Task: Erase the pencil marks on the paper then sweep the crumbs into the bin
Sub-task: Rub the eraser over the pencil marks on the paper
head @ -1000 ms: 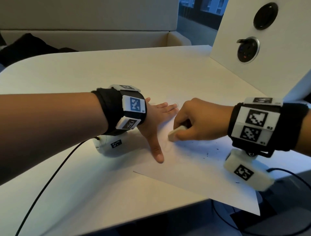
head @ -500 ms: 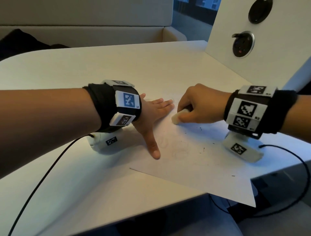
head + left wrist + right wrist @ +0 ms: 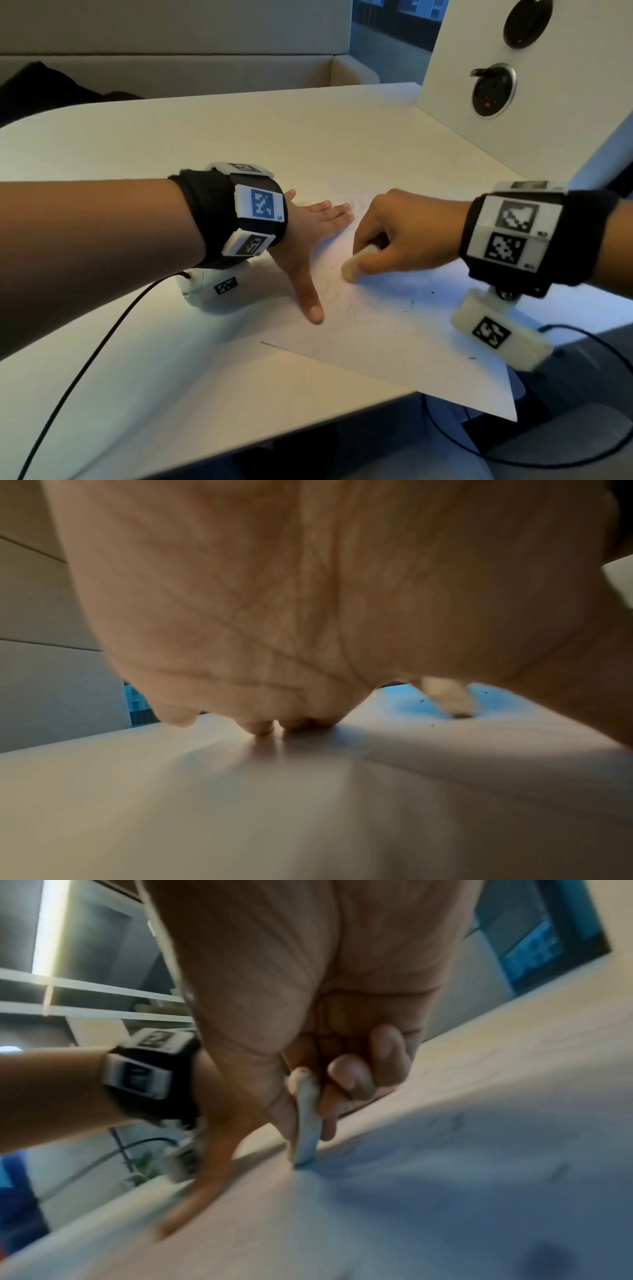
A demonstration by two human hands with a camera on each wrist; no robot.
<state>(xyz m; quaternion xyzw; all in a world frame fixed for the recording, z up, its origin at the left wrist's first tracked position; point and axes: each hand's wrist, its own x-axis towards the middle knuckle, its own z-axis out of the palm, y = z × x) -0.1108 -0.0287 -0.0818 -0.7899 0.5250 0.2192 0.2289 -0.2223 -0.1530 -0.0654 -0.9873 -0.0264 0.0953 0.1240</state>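
Note:
A white sheet of paper (image 3: 394, 346) lies on the table, one corner hanging over the front edge. Faint pencil loops (image 3: 334, 291) show on it near my left thumb. My left hand (image 3: 308, 236) lies flat with straight fingers and presses the paper's left side down. My right hand (image 3: 394, 236) pinches a white eraser (image 3: 356, 262) whose tip touches the paper. In the right wrist view the eraser (image 3: 306, 1121) stands between thumb and fingers. Dark eraser crumbs (image 3: 412, 303) are scattered on the paper to the right of the eraser. No bin is in view.
The cream table (image 3: 205, 144) stretches far and left of the paper. A white upright panel (image 3: 565, 85) with round sockets stands at the back right. Black cables hang off both wrists. A padded bench (image 3: 171, 65) runs behind the table.
My right hand has rubbed the eraser back and forth: away from me half a second ago, now back towards me. The left hand has kept pressing the paper.

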